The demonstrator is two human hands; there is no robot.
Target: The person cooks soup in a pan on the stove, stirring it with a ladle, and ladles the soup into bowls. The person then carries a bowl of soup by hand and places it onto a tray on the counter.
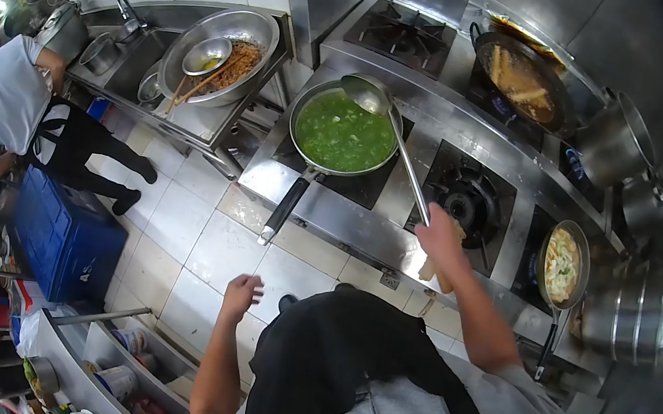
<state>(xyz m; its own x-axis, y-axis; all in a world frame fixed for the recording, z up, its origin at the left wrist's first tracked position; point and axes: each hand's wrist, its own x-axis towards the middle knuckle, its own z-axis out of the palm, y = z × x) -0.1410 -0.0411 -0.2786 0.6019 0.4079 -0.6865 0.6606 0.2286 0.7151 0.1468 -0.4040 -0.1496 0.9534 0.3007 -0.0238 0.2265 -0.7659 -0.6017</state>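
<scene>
My right hand (441,242) is closed around the long handle of a metal ladle (411,168). The ladle's bowl rests over the far right rim of a frying pan (293,188), which is full of bright green soup (341,132) with pale bits. Pale wooden pieces (428,271) show below that hand; I cannot tell what they belong to. Held low over the floor, my left hand (241,293) is empty, its fingers loosely bent and slightly apart. It is nearest to the pan's black handle (288,207), without touching it.
Rolls fry in oil in a wok (508,75) at the back. On the right stand a pan of shredded food (562,265) and steel pots (617,140). A large steel bowl (226,26) sits left of the stove. A co-worker (10,100) stands near a blue bin (66,239).
</scene>
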